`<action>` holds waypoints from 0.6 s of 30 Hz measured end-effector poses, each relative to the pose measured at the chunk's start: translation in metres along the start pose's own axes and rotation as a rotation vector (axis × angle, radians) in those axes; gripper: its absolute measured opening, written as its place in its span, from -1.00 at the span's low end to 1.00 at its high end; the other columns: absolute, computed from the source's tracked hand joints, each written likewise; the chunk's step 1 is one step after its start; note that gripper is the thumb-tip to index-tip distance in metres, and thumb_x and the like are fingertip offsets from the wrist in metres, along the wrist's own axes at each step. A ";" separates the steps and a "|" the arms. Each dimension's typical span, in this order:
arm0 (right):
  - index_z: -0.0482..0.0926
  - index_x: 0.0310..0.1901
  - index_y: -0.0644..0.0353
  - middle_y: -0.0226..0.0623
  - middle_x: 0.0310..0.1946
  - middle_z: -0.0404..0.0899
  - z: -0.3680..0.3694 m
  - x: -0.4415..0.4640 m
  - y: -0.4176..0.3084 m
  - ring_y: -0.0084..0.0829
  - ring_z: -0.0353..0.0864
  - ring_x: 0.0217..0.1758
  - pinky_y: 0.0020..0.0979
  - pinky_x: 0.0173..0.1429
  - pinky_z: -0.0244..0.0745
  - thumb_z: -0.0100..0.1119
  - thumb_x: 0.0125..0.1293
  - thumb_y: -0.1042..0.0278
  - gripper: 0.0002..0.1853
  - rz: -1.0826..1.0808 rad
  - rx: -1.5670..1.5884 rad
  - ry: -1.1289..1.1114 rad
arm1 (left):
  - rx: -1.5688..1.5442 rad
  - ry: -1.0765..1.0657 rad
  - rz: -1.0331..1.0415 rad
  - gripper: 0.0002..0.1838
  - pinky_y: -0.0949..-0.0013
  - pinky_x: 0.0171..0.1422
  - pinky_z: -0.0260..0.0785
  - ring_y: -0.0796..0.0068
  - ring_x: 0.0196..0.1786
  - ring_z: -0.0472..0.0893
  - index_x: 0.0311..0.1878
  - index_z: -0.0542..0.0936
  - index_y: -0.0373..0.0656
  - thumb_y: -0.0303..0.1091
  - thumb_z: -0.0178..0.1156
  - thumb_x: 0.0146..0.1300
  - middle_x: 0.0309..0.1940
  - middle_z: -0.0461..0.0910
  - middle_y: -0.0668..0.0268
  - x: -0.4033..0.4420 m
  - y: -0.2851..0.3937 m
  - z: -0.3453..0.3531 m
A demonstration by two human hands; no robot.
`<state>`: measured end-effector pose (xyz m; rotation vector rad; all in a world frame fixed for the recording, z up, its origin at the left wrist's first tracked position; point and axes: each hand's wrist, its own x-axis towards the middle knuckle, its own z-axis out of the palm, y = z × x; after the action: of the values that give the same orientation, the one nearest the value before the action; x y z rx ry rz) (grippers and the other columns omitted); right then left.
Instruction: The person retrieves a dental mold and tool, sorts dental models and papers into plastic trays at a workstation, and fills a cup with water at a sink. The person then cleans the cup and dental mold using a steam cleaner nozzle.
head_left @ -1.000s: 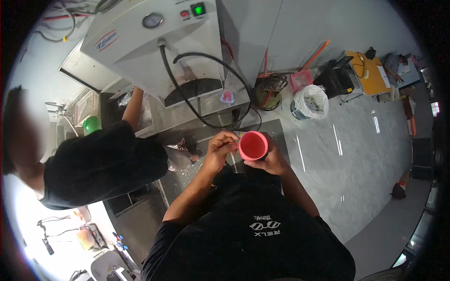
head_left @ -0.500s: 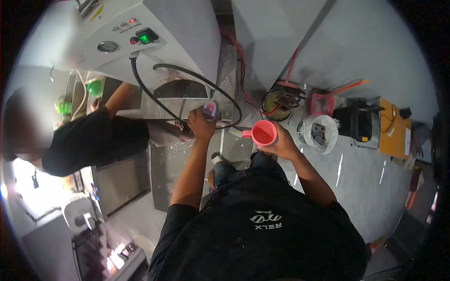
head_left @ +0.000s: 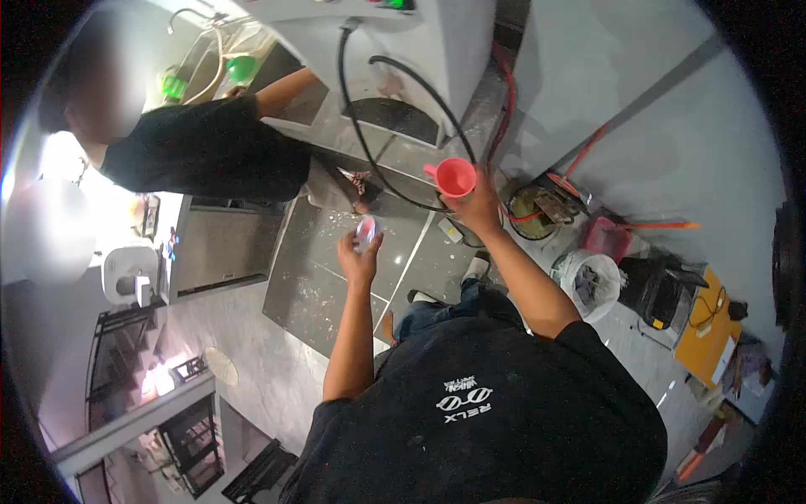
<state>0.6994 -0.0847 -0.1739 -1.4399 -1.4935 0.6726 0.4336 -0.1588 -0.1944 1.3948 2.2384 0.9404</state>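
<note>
My left hand (head_left: 359, 264) is closed around a small rounded object (head_left: 367, 233), pale violet with a pink curved part that looks like a dental model. I hold it over the grey tiled floor, its details blurred by glare. In my right hand (head_left: 478, 206) is a pink mug (head_left: 456, 178), its handle pointing left and its open top facing me. The mug's inside looks plain pink. Just behind the mug runs a black hose (head_left: 424, 88) looping from a white machine (head_left: 470, 59).
At the left another person in a black shirt (head_left: 210, 151) reaches toward a sink area holding a green bowl (head_left: 241, 69). On the right stand a round bucket (head_left: 514, 220), a pink basket (head_left: 606, 239), a white-lined bin (head_left: 609, 302) and a black container (head_left: 663, 290).
My view has swung left and down, away from the machine's panel. My left hand has drawn back from the machine with the dental model; my right hand has carried the mug forward toward the hose.
</note>
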 end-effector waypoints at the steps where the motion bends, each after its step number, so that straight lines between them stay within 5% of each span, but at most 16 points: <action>1: 0.36 0.15 0.23 -0.03 0.05 0.51 0.006 0.001 0.001 -0.06 0.52 0.14 -0.17 0.16 0.44 0.55 -0.07 0.30 -0.26 -0.016 0.006 -0.008 | 0.000 -0.012 -0.052 -0.42 0.24 -0.01 0.40 0.27 -0.17 0.58 -0.10 0.60 -0.34 -0.03 0.49 -0.03 -0.28 0.61 0.13 -0.010 -0.018 -0.015; 4: 0.37 0.14 0.26 0.00 -0.01 0.54 0.018 0.005 0.000 -0.06 0.54 0.11 -0.16 0.14 0.45 0.55 -0.08 0.30 -0.27 0.052 0.132 0.075 | -0.249 -0.082 -0.301 -0.51 0.40 -0.07 0.37 0.49 -0.23 0.54 -0.08 0.59 -0.36 -0.17 0.47 0.04 -0.29 0.61 0.27 -0.044 -0.058 -0.062; 9: 0.43 0.02 0.29 -0.05 -0.15 0.58 0.034 -0.002 0.018 -0.06 0.58 -0.02 -0.17 0.04 0.47 0.50 -0.08 0.36 -0.39 0.008 0.084 0.218 | -0.489 -0.001 -0.455 -0.59 0.46 -0.12 0.35 0.57 -0.26 0.50 -0.12 0.58 -0.31 -0.26 0.48 0.06 -0.31 0.58 0.35 -0.103 -0.120 -0.120; 12: 0.45 -0.02 0.27 -0.09 -0.20 0.59 0.025 -0.038 -0.013 -0.07 0.59 -0.09 -0.15 -0.01 0.47 0.39 -0.04 0.44 -0.50 0.067 -0.300 0.271 | -0.535 0.082 -0.521 -0.64 0.45 -0.17 0.36 0.58 -0.26 0.53 -0.12 0.59 -0.27 -0.30 0.46 0.08 -0.28 0.60 0.37 -0.138 -0.178 -0.149; 15: 0.48 -0.08 0.28 -0.10 -0.23 0.59 0.038 -0.052 -0.038 -0.06 0.59 -0.13 -0.14 -0.02 0.47 0.28 -0.01 0.48 -0.61 0.252 0.044 0.385 | -0.638 0.139 -0.626 -0.66 0.45 -0.25 0.36 0.57 -0.26 0.57 -0.11 0.59 -0.23 -0.30 0.44 0.10 -0.27 0.62 0.37 -0.153 -0.197 -0.166; 18: 0.53 -0.06 0.29 -0.06 -0.19 0.60 0.060 0.006 -0.105 -0.04 0.60 -0.09 -0.15 0.02 0.47 0.27 0.09 0.43 -0.65 -0.173 -0.130 0.288 | -0.774 0.168 -0.712 -0.67 0.50 -0.30 0.34 0.58 -0.29 0.58 -0.08 0.58 -0.21 -0.31 0.40 0.14 -0.28 0.62 0.37 -0.160 -0.202 -0.181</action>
<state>0.5987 -0.0836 -0.1061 -1.4166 -1.4328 0.2541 0.2667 -0.4255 -0.2121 0.1697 1.8843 1.4251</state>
